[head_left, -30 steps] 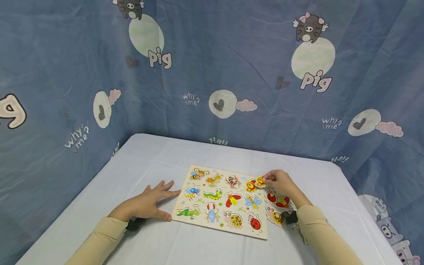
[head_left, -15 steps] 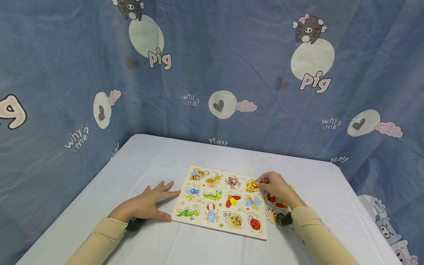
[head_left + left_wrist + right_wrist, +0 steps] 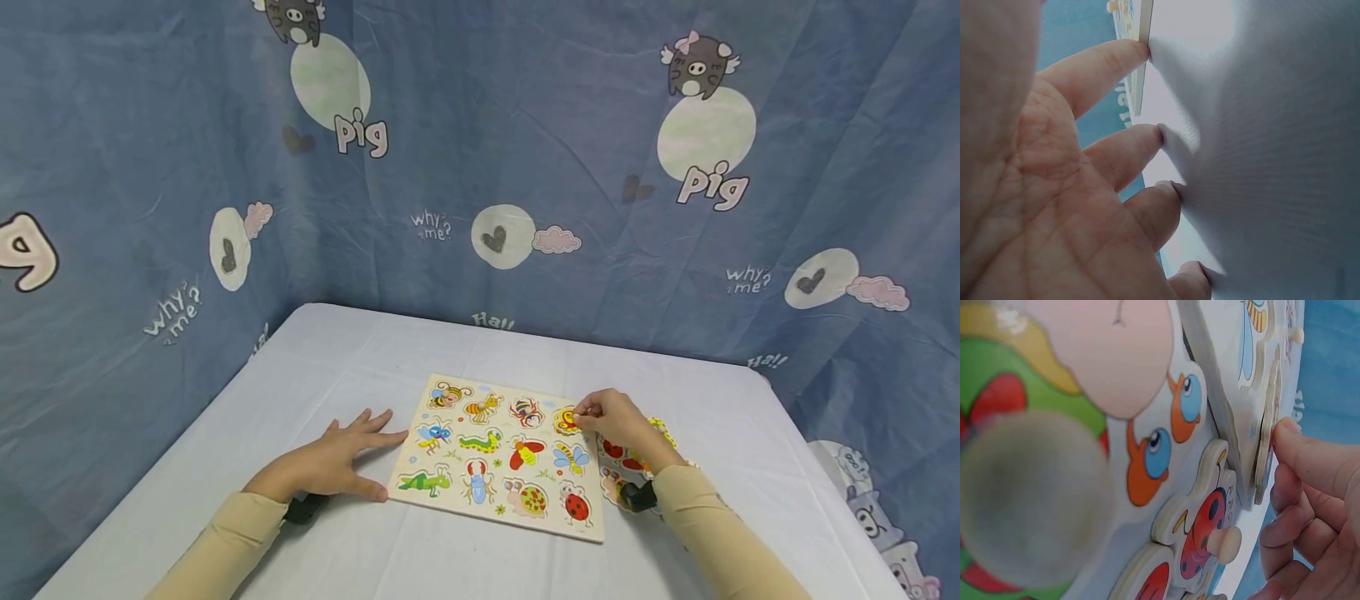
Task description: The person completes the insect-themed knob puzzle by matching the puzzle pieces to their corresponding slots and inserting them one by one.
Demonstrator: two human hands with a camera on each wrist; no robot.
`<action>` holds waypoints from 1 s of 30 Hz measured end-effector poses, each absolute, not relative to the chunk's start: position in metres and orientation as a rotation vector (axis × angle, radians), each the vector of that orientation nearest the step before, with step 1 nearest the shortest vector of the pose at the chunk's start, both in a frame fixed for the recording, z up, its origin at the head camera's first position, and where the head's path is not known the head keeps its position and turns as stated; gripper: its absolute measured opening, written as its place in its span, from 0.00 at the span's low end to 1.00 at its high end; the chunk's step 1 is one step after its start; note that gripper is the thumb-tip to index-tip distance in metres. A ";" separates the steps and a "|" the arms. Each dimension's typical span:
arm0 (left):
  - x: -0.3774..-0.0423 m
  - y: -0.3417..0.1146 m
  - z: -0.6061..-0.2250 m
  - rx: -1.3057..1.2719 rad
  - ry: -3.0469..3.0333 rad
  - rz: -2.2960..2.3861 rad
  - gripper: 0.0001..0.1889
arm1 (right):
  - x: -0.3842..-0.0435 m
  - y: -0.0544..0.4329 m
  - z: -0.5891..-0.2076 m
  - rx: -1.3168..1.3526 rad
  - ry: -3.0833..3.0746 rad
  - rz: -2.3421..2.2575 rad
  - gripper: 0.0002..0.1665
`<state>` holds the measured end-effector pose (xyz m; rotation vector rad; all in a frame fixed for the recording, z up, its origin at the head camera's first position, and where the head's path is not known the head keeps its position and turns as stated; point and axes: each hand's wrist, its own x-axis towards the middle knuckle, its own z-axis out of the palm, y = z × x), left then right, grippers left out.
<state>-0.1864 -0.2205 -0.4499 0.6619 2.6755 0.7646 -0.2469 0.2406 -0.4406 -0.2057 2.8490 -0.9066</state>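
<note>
My right hand pinches a yellow-and-red butterfly puzzle piece over the far right corner of the wooden insect puzzle board. In the right wrist view this piece is seen nearly edge-on against the board, with the thumb at its face; whether it sits fully in its recess I cannot tell. My left hand lies with fingers spread at the board's left side. One finger touches the board's edge in the left wrist view, while the other fingertips rest on the white cloth.
Loose knobbed pieces lie right of the board, partly under my right forearm, among them a ladybug and a snail. A white-covered table carries everything. Blue printed curtain stands behind and at the sides.
My right hand has brought the butterfly piece left and slightly down, from beside the printed butterfly to on top of it. My left hand and the board have stayed in place.
</note>
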 end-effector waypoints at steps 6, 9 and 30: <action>-0.186 -0.221 -0.451 0.661 2.684 0.750 0.49 | -0.245 0.237 -0.440 -0.170 2.855 -0.898 0.07; -0.187 -0.221 -0.451 0.665 2.688 0.746 0.49 | -0.245 0.236 -0.440 -0.179 2.855 -0.901 0.07; -0.186 -0.220 -0.449 0.671 2.695 0.740 0.49 | -0.248 0.234 -0.441 -0.233 2.840 -0.897 0.06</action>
